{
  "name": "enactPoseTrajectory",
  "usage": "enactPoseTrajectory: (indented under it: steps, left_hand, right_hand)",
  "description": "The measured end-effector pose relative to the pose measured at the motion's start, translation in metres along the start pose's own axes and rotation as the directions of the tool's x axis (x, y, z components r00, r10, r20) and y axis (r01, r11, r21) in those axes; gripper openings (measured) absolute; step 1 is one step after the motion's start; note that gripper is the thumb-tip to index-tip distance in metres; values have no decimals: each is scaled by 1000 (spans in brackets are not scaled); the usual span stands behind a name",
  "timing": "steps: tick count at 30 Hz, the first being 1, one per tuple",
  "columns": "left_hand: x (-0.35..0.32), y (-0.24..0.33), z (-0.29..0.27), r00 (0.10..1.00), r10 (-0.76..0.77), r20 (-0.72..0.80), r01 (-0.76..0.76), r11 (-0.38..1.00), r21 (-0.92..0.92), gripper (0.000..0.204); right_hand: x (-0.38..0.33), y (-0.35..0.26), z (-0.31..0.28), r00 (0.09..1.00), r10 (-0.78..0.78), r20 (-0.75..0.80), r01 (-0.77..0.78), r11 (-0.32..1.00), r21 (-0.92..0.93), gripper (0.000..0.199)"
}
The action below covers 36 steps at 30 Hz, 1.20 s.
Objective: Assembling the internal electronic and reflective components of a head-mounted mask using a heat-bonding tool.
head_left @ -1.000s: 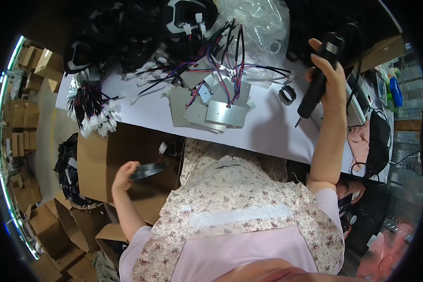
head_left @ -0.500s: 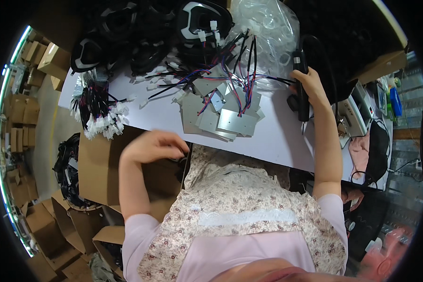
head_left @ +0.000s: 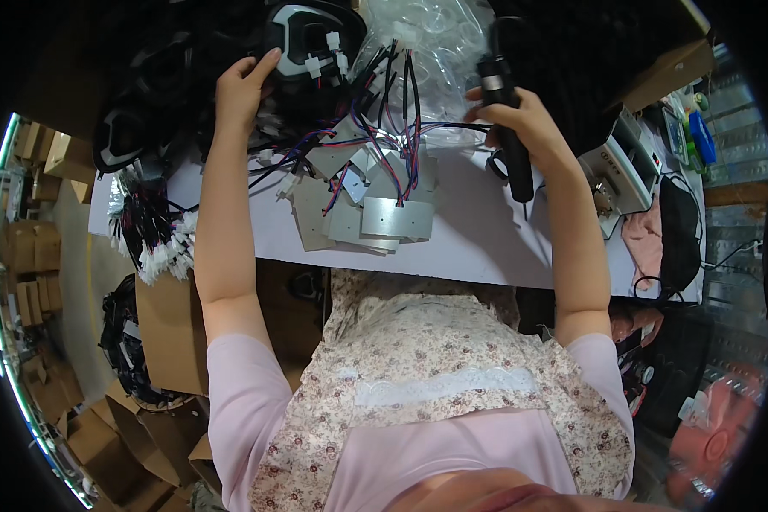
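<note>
My left hand (head_left: pixel 242 92) reaches to the far side of the table, its thumb and fingers closed at the left edge of a black plastic housing (head_left: pixel 292 64) with a silver-grey trim. White connectors lie over that housing. In my right hand (head_left: pixel 527 126) is a black electric screwdriver (head_left: pixel 512 158), its bit pointing down above the table. Between my hands lies a loose stack of silver metal plates (head_left: pixel 397 219), with red, blue and black wires (head_left: pixel 410 154) running across them.
More black housings (head_left: pixel 119 136) fill the far left, by a bundle of white-tipped cables (head_left: pixel 166 252). A clear plastic bag (head_left: pixel 435 43) lies at the back. On the right are a white device (head_left: pixel 619 166) and a pink cloth (head_left: pixel 642 239). Cardboard boxes (head_left: pixel 166 316) stand left below the table.
My left hand has moved from the table's front edge up to the black housing at the back. The right hand keeps hold of the screwdriver. The whole view has shifted slightly.
</note>
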State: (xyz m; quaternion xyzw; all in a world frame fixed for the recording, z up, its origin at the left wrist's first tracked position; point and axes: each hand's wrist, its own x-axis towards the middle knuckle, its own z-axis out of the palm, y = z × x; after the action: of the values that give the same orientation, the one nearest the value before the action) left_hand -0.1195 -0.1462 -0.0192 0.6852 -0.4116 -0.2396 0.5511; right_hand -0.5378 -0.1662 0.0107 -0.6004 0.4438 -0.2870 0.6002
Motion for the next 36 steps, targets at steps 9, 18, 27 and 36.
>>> enactPoseTrajectory:
  steps: [9, 18, 27, 36]
  left_hand:
    - [-125, 44, -7, 796, 567, -212, -543, 824, 163, 35]
    - [-226, 52, 54, 91, 920, 381, -993, 115, -40, 23]
    - [-264, 25, 97, 38, 745, 666, -942, 249, -225, 22]
    - [-234, 54, 103, 341, 503, 795, -857, 514, 42, 36]
  right_hand:
    - [18, 23, 6, 988, 97, -123, -100, 995, -15, 43]
    - [14, 26, -23, 961, -35, -276, 80, 985, 153, 31]
    - [20, 36, -24, 963, 88, -255, -126, 982, -138, 29]
    - [38, 56, -31, 962, 61, -268, -176, 884, -433, 35]
